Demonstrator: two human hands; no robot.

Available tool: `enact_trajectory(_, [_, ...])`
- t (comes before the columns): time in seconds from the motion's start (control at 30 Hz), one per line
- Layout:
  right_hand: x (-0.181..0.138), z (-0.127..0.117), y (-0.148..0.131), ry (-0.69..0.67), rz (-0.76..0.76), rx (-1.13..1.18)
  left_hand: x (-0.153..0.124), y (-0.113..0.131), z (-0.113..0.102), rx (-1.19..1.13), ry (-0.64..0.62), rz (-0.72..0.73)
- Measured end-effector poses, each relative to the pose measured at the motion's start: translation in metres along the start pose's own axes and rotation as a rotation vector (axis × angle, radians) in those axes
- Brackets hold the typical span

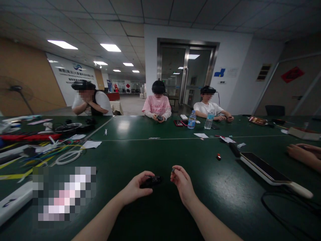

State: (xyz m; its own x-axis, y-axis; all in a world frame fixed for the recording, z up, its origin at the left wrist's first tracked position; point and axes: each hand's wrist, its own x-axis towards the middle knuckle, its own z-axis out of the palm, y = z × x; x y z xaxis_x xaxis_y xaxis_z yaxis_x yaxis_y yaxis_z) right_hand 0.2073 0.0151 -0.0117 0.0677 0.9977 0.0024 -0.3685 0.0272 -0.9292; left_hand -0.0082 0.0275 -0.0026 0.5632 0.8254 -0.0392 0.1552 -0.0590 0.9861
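Just above the dark green table, my left hand is closed round a small black device, thumb below and fingers above it. The device's exact kind is too dark to make out. To its right, apart from the device, my right hand pinches a tiny dark piece between thumb and fingertips. That piece is too small to name.
On the right lie a flat pan-shaped object and a black cable. Cables and a white power strip cover the left. Two water bottles stand farther back. Several people sit around; another person's hands rest at right.
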Motion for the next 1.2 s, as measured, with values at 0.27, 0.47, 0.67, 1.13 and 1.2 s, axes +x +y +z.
enact_trajectory(0.27, [0.0015,0.0015,0.0012,0.025,0.005,0.025,-0.0007,0.0026,0.0017,0.009,0.002,0.005])
enact_trajectory(0.47, [0.0017,0.0014,0.0021,0.022,0.01,0.026,0.0002,-0.0024,0.001,0.012,0.009,0.023])
enact_trajectory(0.67, [0.0017,0.0004,0.0028,0.01,0.002,0.013,-0.0002,-0.0004,0.0011,-0.007,-0.008,0.018])
enact_trajectory(1.13, [-0.0011,0.0024,0.0015,-0.011,-0.011,-0.054,0.0003,0.0028,0.0032,-0.043,-0.028,-0.049])
enact_trajectory(1.2, [-0.0016,0.0023,0.0012,-0.023,-0.015,-0.099,0.0,0.0048,0.0037,-0.031,-0.034,-0.05])
